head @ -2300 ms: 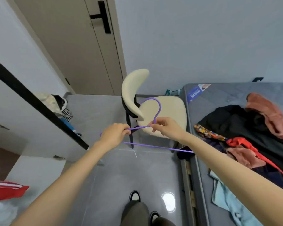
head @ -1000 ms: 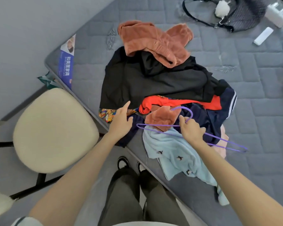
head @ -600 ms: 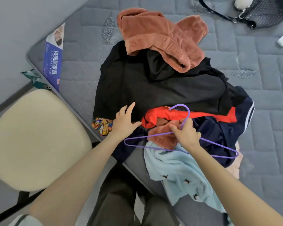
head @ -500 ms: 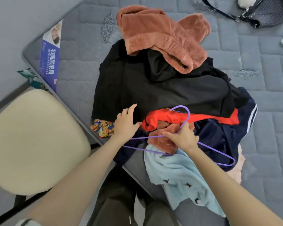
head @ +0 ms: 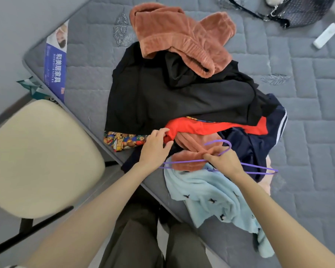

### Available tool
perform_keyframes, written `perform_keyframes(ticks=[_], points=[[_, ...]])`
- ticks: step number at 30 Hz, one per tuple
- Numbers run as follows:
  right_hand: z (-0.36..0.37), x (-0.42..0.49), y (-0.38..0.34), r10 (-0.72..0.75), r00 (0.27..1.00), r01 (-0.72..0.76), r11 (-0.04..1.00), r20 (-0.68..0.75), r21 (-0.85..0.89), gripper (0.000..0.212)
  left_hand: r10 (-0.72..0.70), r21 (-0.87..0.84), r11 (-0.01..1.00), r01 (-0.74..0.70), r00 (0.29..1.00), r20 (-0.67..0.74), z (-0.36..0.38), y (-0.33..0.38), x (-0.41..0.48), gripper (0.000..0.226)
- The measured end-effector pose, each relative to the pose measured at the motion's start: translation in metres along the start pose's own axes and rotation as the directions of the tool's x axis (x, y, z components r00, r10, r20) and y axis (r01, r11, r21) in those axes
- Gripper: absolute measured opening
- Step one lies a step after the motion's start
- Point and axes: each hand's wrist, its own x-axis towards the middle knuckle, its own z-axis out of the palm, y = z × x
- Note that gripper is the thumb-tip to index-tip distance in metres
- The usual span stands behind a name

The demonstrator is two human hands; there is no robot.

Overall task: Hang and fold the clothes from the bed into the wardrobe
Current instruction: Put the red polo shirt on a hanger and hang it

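Note:
A heap of clothes lies on the grey quilted mattress [head: 307, 117]: a rust fleece garment [head: 182, 35] on top, a black one [head: 172, 97] under it, then a red garment [head: 211, 127], a navy one [head: 259, 144] and a light blue one [head: 207, 190] near the bed's edge. My left hand [head: 155, 147] pinches the left end of the red garment. My right hand [head: 224, 161] grips a thin purple hanger [head: 259, 168] at its neck, just above the pile.
A cream padded chair [head: 37, 157] stands to the left of the bed's corner. A dark bag [head: 298, 10] and a white remote [head: 326, 35] lie at the far right of the mattress. My legs stand against the bed's edge.
I turned from the chair to the bed with the hanger. My left hand let go of the hanger and now pinches the red garment; my right hand lowered the hanger toward the pile.

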Motion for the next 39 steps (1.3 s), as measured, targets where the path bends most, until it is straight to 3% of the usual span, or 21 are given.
perform_keyframes(ticks=[4, 7, 10, 14, 17, 20, 23, 25, 27, 30, 33, 35, 39], points=[[-0.014, -0.012, 0.005, 0.011, 1.0, -0.011, 0.994, 0.005, 0.107, 0.009, -0.141, 0.05, 0.989, 0.136, 0.984, 0.109, 0.012, 0.013, 0.013, 0.065], [-0.017, -0.015, 0.011, 0.026, 0.999, -0.029, 0.997, 0.045, 0.071, 0.018, -0.191, 0.101, 0.976, 0.191, 0.982, -0.014, 0.019, 0.019, 0.032, 0.042], [-0.017, -0.017, 0.018, 0.022, 1.0, -0.022, 0.996, 0.003, 0.085, 0.019, -0.203, -0.014, 0.979, 0.203, 0.977, -0.064, 0.022, 0.02, 0.037, 0.025], [-0.022, -0.022, 0.017, 0.002, 0.999, 0.001, 0.997, -0.045, 0.072, 0.031, -0.092, -0.24, 0.968, 0.068, 0.992, -0.09, 0.005, 0.029, 0.013, 0.016], [-0.026, -0.033, 0.007, -0.069, 0.979, 0.071, 0.997, -0.189, 0.002, 0.05, -0.03, -0.298, 0.954, -0.031, 0.98, -0.198, -0.03, 0.037, -0.006, 0.007], [-0.03, -0.046, -0.013, -0.208, 0.925, 0.238, 0.97, -0.319, 0.058, 0.027, 0.081, -0.339, 0.926, -0.164, 0.966, -0.246, -0.067, 0.059, -0.025, 0.006], [-0.037, -0.056, -0.039, -0.36, 0.888, 0.379, 0.925, -0.286, 0.014, 0.037, 0.158, -0.429, 0.861, -0.274, 0.945, -0.286, -0.097, 0.089, -0.044, 0.008], [-0.04, -0.062, -0.055, -0.429, 0.863, 0.423, 0.902, -0.266, -0.083, 0.024, 0.163, -0.469, 0.823, -0.32, 0.925, -0.345, -0.118, 0.106, -0.058, 0.012], [-0.044, -0.069, -0.066, -0.474, 0.81, 0.458, 0.879, -0.346, -0.133, 0.013, 0.161, -0.494, 0.799, -0.343, 0.913, -0.375, -0.141, 0.117, -0.073, 0.013], [-0.054, -0.086, -0.088, -0.509, 0.752, 0.512, 0.851, -0.419, -0.117, 0.021, 0.128, -0.552, 0.75, -0.364, 0.899, -0.419, -0.174, 0.127, -0.098, 0.014], [-0.063, -0.109, -0.119, -0.625, 0.67, 0.623, 0.767, -0.401, -0.153, 0.018, 0.057, -0.555, 0.722, -0.414, 0.834, -0.548, -0.213, 0.133, -0.124, 0.02], [-0.068, -0.131, -0.147, -0.707, 0.601, 0.726, 0.678, -0.374, -0.116, 0.015, -0.01, -0.53, 0.719, -0.45, 0.755, -0.656, -0.243, 0.129, -0.142, 0.018], [-0.061, -0.175, -0.203, -0.82, 0.524, 0.84, 0.543, -0.228, -0.022, 0.015, -0.05, -0.388, 0.815, -0.429, 0.616, -0.786, -0.296, 0.1, -0.19, 0.014]])
